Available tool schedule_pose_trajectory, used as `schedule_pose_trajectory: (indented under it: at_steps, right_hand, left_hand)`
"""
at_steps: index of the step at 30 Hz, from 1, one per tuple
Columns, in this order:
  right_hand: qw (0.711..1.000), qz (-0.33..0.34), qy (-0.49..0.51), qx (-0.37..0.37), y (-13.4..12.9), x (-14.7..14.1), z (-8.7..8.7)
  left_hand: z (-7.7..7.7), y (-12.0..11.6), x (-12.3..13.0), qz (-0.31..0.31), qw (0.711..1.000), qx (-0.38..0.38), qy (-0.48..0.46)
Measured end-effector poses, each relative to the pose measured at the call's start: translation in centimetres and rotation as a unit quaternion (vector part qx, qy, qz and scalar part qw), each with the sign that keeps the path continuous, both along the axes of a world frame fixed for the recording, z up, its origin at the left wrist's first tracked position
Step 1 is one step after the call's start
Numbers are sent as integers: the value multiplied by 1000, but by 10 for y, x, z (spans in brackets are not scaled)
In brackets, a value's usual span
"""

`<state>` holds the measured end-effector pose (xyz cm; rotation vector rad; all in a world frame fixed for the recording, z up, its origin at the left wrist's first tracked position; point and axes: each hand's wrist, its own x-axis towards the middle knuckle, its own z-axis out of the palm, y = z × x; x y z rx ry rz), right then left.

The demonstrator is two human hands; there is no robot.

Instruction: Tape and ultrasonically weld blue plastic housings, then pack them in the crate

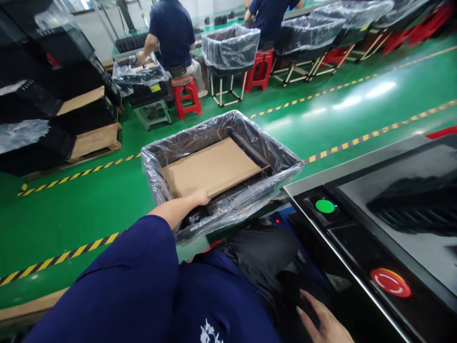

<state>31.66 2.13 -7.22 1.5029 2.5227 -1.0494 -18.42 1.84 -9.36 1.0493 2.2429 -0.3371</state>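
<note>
left hand [199, 197] reaches fwd from a navy sleeve [107, 281], fingers curled over the near edge of a cardboard sheet [210, 166]. it looks clamped on the board rather than just resting, tho the thumb is hidden. the sheet lies just past the hand inside a plastic-lined bin [221, 128], tilted a bit, on dark stuff too shadowed to identify. the clear liner drapes over the rim all round, prob to keep the contents off the bare walls & clean. the cardboard on top looks like a layer divider, prob protecting whatever's beneath. right hand [321, 319] is well apart, low & to the right of the left hand, fingers spread, holding nothing, near a dark soft-looking item [260, 257] & just beside the edge of a black machine panel [342, 228]. on that panel, right of the left hand, sit a green button [324, 206] & a red stop button [390, 282], prob put there for easy reach. beyond the left hand, yellow-black tape [64, 257] marks lanes on the green floor [71, 224], and a co-worker [171, 35] sits on a red stool [185, 97] at a similar lined bin [139, 76].
</note>
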Motion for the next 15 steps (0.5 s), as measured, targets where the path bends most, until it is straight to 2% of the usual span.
schedule_pose_trajectory:
  at_steps: [6,12,15]
  right_hand:
    - [998,-8,-39,-45,-3,-2,-1]
    - [993,0,-87,-83,-7,-13,-2]
    - [992,14,-97,-79,-2,-26,3]
  left_hand:
    - [10,0,-24,-24,999,-34,15]
    - [15,2,-28,-63,997,-31,11]
    - [26,3,-28,-79,997,-13,8]
